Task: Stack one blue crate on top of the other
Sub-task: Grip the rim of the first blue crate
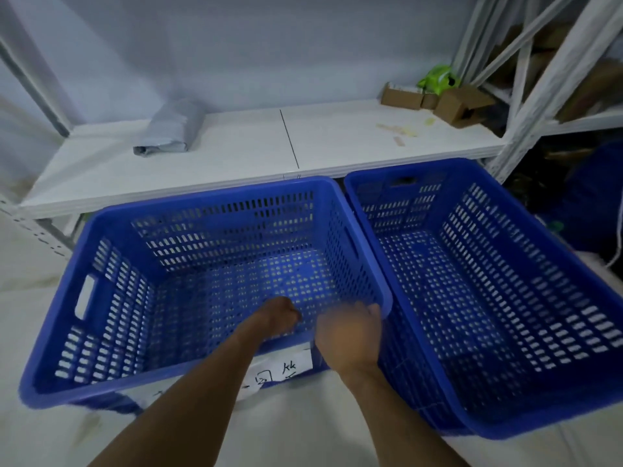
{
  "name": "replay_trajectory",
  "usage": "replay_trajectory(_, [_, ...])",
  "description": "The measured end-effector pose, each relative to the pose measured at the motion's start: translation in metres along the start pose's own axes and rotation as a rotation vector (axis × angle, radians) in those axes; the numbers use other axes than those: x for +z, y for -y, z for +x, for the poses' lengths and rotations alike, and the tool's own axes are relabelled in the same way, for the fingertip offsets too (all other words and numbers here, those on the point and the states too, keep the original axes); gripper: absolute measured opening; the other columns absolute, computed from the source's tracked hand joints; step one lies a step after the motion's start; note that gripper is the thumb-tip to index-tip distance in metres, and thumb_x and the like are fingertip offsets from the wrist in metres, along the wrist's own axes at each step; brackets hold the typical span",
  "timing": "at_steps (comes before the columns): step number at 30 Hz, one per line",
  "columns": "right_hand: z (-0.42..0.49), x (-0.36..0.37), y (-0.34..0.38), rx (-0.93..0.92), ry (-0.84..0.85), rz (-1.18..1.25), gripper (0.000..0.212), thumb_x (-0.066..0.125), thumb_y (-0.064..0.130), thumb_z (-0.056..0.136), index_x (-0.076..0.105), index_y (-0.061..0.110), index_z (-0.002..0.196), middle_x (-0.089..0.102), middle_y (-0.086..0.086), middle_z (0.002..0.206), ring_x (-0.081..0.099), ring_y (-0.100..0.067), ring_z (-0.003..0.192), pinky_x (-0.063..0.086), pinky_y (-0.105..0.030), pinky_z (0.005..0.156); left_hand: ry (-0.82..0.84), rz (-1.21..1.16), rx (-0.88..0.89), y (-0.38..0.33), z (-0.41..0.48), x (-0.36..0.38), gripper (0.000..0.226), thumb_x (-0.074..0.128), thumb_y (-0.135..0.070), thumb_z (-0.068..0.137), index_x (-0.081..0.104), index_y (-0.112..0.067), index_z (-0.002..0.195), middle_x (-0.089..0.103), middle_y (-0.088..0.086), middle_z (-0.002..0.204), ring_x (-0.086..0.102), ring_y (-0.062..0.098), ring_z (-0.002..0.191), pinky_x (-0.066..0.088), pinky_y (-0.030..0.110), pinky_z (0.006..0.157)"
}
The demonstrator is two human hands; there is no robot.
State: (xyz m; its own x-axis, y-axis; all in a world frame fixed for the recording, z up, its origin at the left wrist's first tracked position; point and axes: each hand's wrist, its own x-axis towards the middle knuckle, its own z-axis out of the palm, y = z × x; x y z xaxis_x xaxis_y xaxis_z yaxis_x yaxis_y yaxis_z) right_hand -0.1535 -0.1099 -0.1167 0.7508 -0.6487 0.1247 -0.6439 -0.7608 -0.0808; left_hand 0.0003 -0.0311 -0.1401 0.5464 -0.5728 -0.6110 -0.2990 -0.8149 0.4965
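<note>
Two empty blue slotted crates sit side by side on the pale floor below a white shelf. The left blue crate (pixel 111 298) has a white handwritten label (pixel 290 365) on its near wall. The right blue crate (pixel 505 298) almost touches it. My left hand (pixel 279 313) reaches over the left crate's near rim, with its fingers curled down inside the wall. My right hand (pixel 350 335) is at that crate's near right corner. It is blurred, and its fingertips rest on the rim.
The white shelf board (pixel 236 156) runs just behind the crates. On it lie a folded grey bag (pixel 172 129) and brown cardboard boxes (pixel 451 102) beside a green packet (pixel 436 79). White rack posts (pixel 526 123) stand at the right, with dark clutter behind them.
</note>
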Motion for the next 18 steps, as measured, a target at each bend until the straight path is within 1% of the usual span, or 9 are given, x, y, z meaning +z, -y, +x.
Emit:
replay_trajectory(2, [-0.001, -0.002, 0.001, 0.007, -0.003, 0.007, 0.054, 0.031, 0.030, 0.090, 0.058, 0.012, 0.047, 0.058, -0.008, 0.052, 0.046, -0.025, 0.055, 0.038, -0.043, 0.073, -0.032, 0.002, 0.002, 0.000, -0.005, -0.001, 0.028, 0.059, -0.026, 0.091, 0.072, -0.002, 0.098, 0.073, 0.018, 0.097, 0.068, 0.030, 0.090, 0.056, 0.043, 0.086])
replay_trajectory(4, [-0.005, -0.004, 0.002, 0.019, -0.010, 0.001, 0.056, 0.029, 0.032, 0.090, 0.059, 0.012, 0.047, 0.059, -0.009, 0.053, 0.048, -0.026, 0.057, 0.040, -0.043, 0.075, -0.056, 0.027, 0.024, 0.000, -0.015, 0.001, 0.029, 0.058, -0.026, 0.092, 0.072, -0.002, 0.101, 0.073, 0.018, 0.104, 0.067, 0.031, 0.098, 0.055, 0.045, 0.092])
replay_trajectory(8, [-0.010, -0.002, 0.003, 0.036, -0.014, -0.012, 0.061, 0.026, 0.034, 0.091, 0.059, 0.009, 0.047, 0.059, -0.010, 0.052, 0.048, -0.026, 0.056, 0.040, -0.043, 0.077, -0.116, 0.075, 0.040, 0.000, -0.034, 0.001, 0.033, 0.051, -0.027, 0.097, 0.071, -0.004, 0.110, 0.069, 0.015, 0.119, 0.062, 0.032, 0.109, 0.050, 0.039, 0.096])
replay_trajectory(10, [-0.017, -0.002, 0.005, 0.045, 0.013, -0.014, 0.061, 0.026, 0.036, 0.092, 0.059, 0.010, 0.047, 0.059, -0.009, 0.052, 0.048, -0.025, 0.057, 0.040, -0.043, 0.078, -0.161, 0.064, 0.031, 0.003, -0.044, 0.002, 0.034, 0.050, -0.025, 0.098, 0.070, -0.002, 0.113, 0.067, 0.017, 0.122, 0.061, 0.034, 0.114, 0.049, 0.039, 0.098])
replay_trajectory(11, [-0.021, -0.003, 0.006, 0.043, 0.021, -0.017, 0.061, 0.026, 0.037, 0.093, 0.059, 0.011, 0.048, 0.059, -0.008, 0.052, 0.049, -0.026, 0.058, 0.040, -0.043, 0.079, -0.189, 0.055, 0.024, 0.005, -0.050, 0.003, 0.034, 0.050, -0.024, 0.097, 0.070, -0.001, 0.112, 0.069, 0.018, 0.120, 0.062, 0.035, 0.112, 0.050, 0.039, 0.096])
replay_trajectory(13, [-0.028, -0.005, 0.006, 0.030, 0.050, -0.016, 0.061, 0.027, 0.040, 0.095, 0.060, 0.012, 0.052, 0.061, -0.007, 0.057, 0.051, -0.025, 0.063, 0.039, -0.043, 0.082, -0.238, 0.060, 0.027, 0.010, -0.064, 0.006, 0.030, 0.050, -0.024, 0.095, 0.071, -0.002, 0.100, 0.071, 0.018, 0.111, 0.065, 0.036, 0.105, 0.052, 0.039, 0.089])
replay_trajectory(15, [-0.029, -0.008, 0.005, 0.017, 0.093, -0.010, 0.061, 0.024, 0.042, 0.098, 0.061, 0.013, 0.059, 0.063, -0.006, 0.066, 0.051, -0.024, 0.071, 0.037, -0.042, 0.088, -0.264, 0.068, 0.036, 0.016, -0.076, 0.009, 0.022, 0.051, -0.025, 0.094, 0.064, -0.008, 0.088, 0.070, 0.019, 0.107, 0.064, 0.034, 0.097, 0.051, 0.040, 0.084])
replay_trajectory(18, [-0.027, -0.012, 0.009, -0.006, 0.160, 0.015, 0.058, 0.022, 0.042, 0.101, 0.058, 0.013, 0.066, 0.065, -0.009, 0.081, 0.051, -0.025, 0.080, 0.036, -0.043, 0.095, -0.324, 0.104, 0.044, 0.027, -0.093, 0.007, 0.024, 0.052, -0.028, 0.094, 0.061, -0.007, 0.089, 0.068, 0.020, 0.105, 0.063, 0.034, 0.094, 0.050, 0.039, 0.080])
